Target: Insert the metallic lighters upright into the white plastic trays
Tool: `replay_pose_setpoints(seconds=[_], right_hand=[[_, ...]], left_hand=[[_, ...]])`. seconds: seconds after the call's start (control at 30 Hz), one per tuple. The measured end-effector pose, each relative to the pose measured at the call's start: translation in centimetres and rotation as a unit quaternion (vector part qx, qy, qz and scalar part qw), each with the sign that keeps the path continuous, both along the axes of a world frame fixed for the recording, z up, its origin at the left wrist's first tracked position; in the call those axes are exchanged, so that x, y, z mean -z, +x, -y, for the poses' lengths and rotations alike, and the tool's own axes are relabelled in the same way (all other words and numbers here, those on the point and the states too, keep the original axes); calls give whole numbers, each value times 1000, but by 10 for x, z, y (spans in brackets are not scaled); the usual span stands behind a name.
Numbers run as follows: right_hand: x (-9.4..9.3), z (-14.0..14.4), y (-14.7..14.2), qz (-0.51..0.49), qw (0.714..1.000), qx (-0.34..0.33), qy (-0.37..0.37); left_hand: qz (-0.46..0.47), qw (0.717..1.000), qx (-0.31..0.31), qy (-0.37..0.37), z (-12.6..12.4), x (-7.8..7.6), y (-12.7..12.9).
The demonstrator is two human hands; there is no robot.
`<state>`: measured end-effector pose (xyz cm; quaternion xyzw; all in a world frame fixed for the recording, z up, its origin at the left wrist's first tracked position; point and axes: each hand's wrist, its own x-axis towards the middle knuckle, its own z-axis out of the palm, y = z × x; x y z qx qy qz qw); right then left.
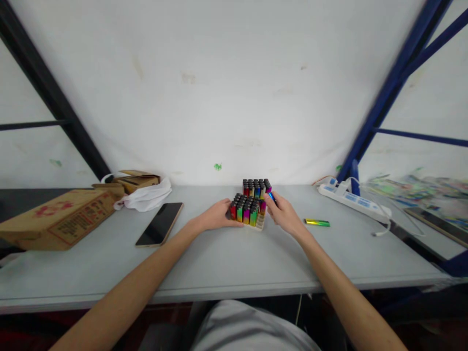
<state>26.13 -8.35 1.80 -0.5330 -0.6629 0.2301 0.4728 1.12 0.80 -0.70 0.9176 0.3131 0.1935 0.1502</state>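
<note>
While pale grey tabletop (226, 263) meets white wall, two trays of rainbow-coloured lighters (247, 210); my left hand (215, 217) fingers flat against near tray, my right hand (283, 212) pinching one blue lighter (271, 196).

lighters (247, 210): rainbow bodies, black caps
loose lighter (317, 223): green-yellow
surface (226, 258): pale grey
power strip (353, 201): white, blue switches
phone (160, 224): black, gold-edged

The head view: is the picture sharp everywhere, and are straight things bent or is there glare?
In the head view the centre is fairly sharp: the tray of lighters between the left hand and the right hand. The papers at the right edge are smeared. The table edge bows from wide-angle distortion. Light is soft, shadows weak; the phone screen shows only a dull sheen.
</note>
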Motion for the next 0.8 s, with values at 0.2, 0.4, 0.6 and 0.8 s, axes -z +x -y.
replay_pose_setpoints(seconds=[0.2,0.4,0.6,0.8], right_hand=[[-3,1,1,91,995,49,10],[0,1,3,126,990,66,23],[0,0,4,138,988,62,34],[1,0,4,143,988,57,25]], left_hand=[[3,1000,2,-7,2,-3,0],[1,1000,-9,-6,2,-2,0],[7,1000,-8,-10,2,-2,1],[8,1000,-10,-8,3,-3,0]])
